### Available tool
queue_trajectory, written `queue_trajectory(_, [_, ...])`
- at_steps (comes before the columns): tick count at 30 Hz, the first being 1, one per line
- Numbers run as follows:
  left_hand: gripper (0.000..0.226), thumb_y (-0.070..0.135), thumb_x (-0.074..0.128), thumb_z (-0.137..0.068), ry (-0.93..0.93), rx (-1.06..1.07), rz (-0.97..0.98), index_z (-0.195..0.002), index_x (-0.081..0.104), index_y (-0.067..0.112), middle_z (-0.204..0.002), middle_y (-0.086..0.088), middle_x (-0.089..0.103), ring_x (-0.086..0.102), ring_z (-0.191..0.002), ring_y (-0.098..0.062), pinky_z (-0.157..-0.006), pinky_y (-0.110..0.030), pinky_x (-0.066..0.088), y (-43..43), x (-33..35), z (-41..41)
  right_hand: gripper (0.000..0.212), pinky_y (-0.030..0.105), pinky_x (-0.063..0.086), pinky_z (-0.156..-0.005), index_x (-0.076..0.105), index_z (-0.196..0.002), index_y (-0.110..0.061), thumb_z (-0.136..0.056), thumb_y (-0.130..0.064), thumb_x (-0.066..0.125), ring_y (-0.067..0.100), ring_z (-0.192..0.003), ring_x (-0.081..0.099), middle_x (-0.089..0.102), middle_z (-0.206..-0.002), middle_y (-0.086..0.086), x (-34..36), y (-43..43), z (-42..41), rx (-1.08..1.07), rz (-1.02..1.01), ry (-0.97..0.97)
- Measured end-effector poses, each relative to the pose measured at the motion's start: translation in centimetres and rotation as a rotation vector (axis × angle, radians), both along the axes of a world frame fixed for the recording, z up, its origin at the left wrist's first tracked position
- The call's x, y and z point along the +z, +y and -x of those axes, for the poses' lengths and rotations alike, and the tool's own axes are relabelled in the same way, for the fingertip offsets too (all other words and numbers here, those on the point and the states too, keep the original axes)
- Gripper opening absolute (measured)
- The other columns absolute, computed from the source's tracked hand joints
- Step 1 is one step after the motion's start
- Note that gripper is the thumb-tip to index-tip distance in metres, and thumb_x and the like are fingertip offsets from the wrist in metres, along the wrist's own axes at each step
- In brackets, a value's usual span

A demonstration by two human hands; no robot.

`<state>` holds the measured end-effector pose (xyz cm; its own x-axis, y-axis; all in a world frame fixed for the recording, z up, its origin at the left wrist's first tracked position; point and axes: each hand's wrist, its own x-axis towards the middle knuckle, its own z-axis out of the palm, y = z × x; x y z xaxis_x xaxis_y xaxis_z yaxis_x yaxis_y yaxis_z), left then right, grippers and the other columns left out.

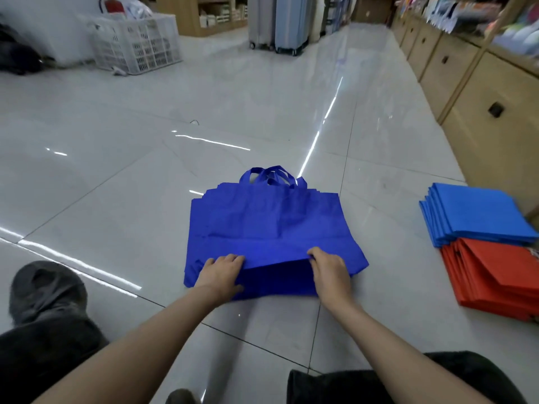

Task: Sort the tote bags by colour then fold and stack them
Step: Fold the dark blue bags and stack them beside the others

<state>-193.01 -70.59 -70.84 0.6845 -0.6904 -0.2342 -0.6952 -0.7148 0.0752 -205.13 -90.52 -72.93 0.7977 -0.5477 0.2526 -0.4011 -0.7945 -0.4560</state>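
A pile of dark blue tote bags [268, 225] lies flat on the tiled floor in front of me, handles [272, 176] pointing away. My left hand [220, 271] and my right hand [329, 268] each grip the near bottom edge of the top bag, whose lower part is lifted and turned toward the handles. To the right, a stack of folded light blue bags [478, 215] sits on the floor. A stack of folded red bags [495, 278] lies just in front of it, their edges touching.
Wooden drawer cabinets [478, 91] run along the right side, close behind the folded stacks. A white plastic crate [137, 42] stands far left, suitcases [277, 21] at the back. My shoe [43, 290] and knees are at the bottom edge. Glossy tiled floor [145, 170] spreads to the left.
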Motion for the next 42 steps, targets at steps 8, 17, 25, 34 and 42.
queue_trajectory(8, [0.015,0.013,0.067,-0.086,0.399,0.263,0.675,-0.099,0.068,0.018,-0.102,0.005,0.066,0.059,-0.097,-0.014,-0.083,-0.021,0.041,2.9,2.3,-4.8,0.014,0.04,0.042,-0.077,0.06,-0.089,-0.008,-0.096,-0.01,0.048,0.029,-0.061,0.054,0.062,-0.069,0.004,4.2,-4.2,0.8,0.1,0.177,-0.043])
queue_trajectory(17, [0.027,0.028,0.047,-0.097,0.623,0.537,0.971,-0.101,0.059,0.004,-0.106,-0.016,0.064,0.059,-0.101,-0.033,-0.091,-0.045,0.047,2.9,2.6,-6.9,0.007,0.023,0.043,-0.072,0.065,-0.089,-0.018,-0.085,-0.012,0.064,0.018,-0.084,0.059,0.067,-0.086,-0.004,5.8,-10.2,2.8,0.053,-0.313,0.071])
queue_trajectory(25, [0.031,0.039,0.044,-0.097,0.757,0.681,1.128,-0.112,0.053,0.014,-0.102,-0.002,0.062,0.058,-0.096,-0.023,-0.088,-0.041,0.049,1.7,1.0,-7.9,0.016,0.016,0.044,-0.07,0.06,-0.104,-0.019,-0.091,-0.029,0.061,0.009,-0.099,0.059,0.065,-0.102,-0.009,3.9,-10.3,1.1,-0.037,-0.831,-0.02])
queue_trajectory(34, [0.061,0.05,0.052,-0.091,0.482,0.82,0.984,-0.09,0.054,-0.011,-0.082,-0.026,0.057,0.049,-0.071,-0.026,-0.066,-0.038,0.043,1.2,-2.6,-11.0,0.042,0.036,0.044,-0.064,0.052,-0.078,-0.006,-0.088,-0.046,0.06,0.025,-0.073,0.055,0.059,-0.077,0.006,0.3,-9.6,-3.6,-0.465,-0.675,-0.184])
queue_trajectory(42, [0.048,0.043,0.044,-0.095,0.189,0.593,0.582,-0.07,0.044,0.003,-0.067,-0.01,0.055,0.052,-0.066,-0.03,-0.058,-0.037,0.037,0.7,-5.9,-12.0,0.047,0.032,0.04,-0.063,0.049,-0.101,-0.009,-0.094,-0.055,0.041,0.032,-0.082,0.059,0.061,-0.091,0.01,-2.7,-11.1,-5.4,-0.521,-0.112,0.298])
